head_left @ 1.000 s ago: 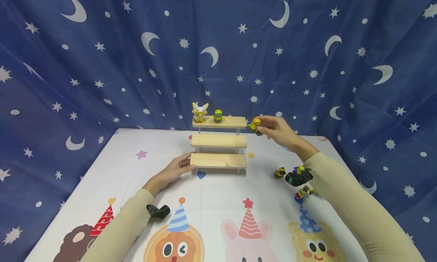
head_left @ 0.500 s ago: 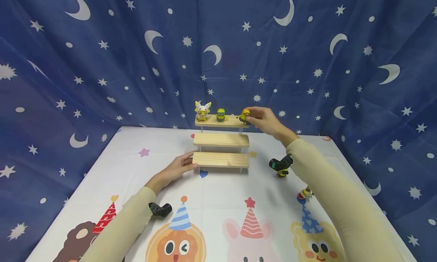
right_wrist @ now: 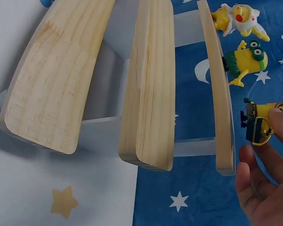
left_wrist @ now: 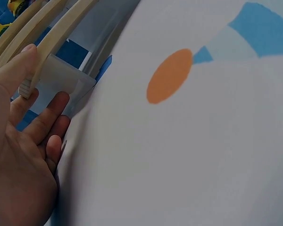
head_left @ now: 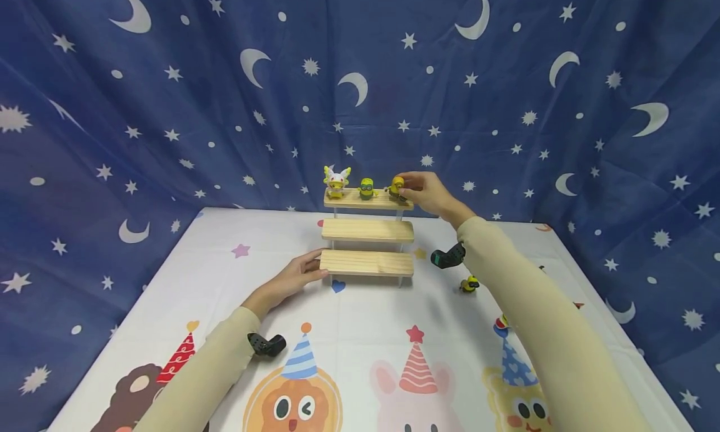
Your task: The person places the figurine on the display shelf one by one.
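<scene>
A three-step wooden display stand (head_left: 367,263) with clear supports stands mid-table. My left hand (head_left: 287,281) holds the left end of its lowest board, thumb on top and a finger beneath in the left wrist view. My right hand (head_left: 430,191) pinches a yellow minion figurine (right_wrist: 262,123) at the right end of the top board. In the right wrist view, a small gap shows between its feet and the board. Further left on that board stand a minion figurine with green goggles and green clothes (right_wrist: 247,61) and a yellow figurine in a white winged costume (head_left: 336,183).
Another yellow minion figurine (head_left: 469,284) is on the white patterned tablecloth (head_left: 360,332), right of the stand. Near the right sleeve a red-based figurine (head_left: 502,321) is mostly hidden. A blue starry curtain (head_left: 281,107) hangs close behind the stand.
My right hand has carried the minion figurine leftward, from beside the stand to over the top board's right end. The left hand stays at the lowest board; the view has shifted slightly.
</scene>
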Tool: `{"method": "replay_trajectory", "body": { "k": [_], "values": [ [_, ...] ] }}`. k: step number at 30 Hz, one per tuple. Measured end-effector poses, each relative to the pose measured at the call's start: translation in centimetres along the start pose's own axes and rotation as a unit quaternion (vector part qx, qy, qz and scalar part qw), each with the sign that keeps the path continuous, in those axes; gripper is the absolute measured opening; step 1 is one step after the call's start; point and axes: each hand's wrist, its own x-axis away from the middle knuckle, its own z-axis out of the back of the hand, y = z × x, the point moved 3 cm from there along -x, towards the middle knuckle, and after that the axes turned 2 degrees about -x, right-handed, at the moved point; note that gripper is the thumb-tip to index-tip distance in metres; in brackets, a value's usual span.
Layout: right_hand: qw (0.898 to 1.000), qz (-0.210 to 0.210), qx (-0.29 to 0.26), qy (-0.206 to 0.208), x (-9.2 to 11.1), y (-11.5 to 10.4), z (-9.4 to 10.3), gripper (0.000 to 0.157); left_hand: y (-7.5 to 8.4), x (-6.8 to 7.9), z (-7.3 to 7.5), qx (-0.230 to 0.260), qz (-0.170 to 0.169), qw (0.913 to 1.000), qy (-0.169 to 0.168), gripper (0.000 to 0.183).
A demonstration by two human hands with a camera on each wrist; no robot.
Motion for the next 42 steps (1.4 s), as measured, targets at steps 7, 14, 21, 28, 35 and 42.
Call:
{"method": "replay_trajectory", "body": {
  "k": [7,14,21,28,35,42],
  "values": [
    [1.000,0.000,0.014,0.003,-0.49,-0.11,0.06,0.045,0.32,-0.17,0.14,-0.008,-0.005,1.0000,0.000,0.079],
    [1.000,-0.002,0.022,0.003,-0.60,-0.01,-0.11,0.044,0.39,-0.13,0.07,-0.011,-0.017,0.9998,-0.005,0.077],
    [1.000,-0.007,0.018,-0.007,-0.50,0.27,-0.30,0.046,0.18,0.06,-0.01,-0.018,-0.010,0.9998,-0.001,0.077],
    [1.000,-0.015,0.007,-0.009,-0.43,0.44,-0.47,0.048,0.12,0.00,-0.12,-0.015,-0.017,0.9997,-0.001,0.075],
    [1.000,-0.011,0.007,-0.007,-0.49,0.58,-0.64,0.052,-0.23,0.03,-0.17,-0.016,-0.013,0.9998,0.001,0.076],
    [1.000,-0.012,0.000,0.003,-0.25,0.15,-0.20,0.060,-0.21,0.13,-0.19,-0.021,-0.014,0.9997,0.006,0.076]
  ]
}}
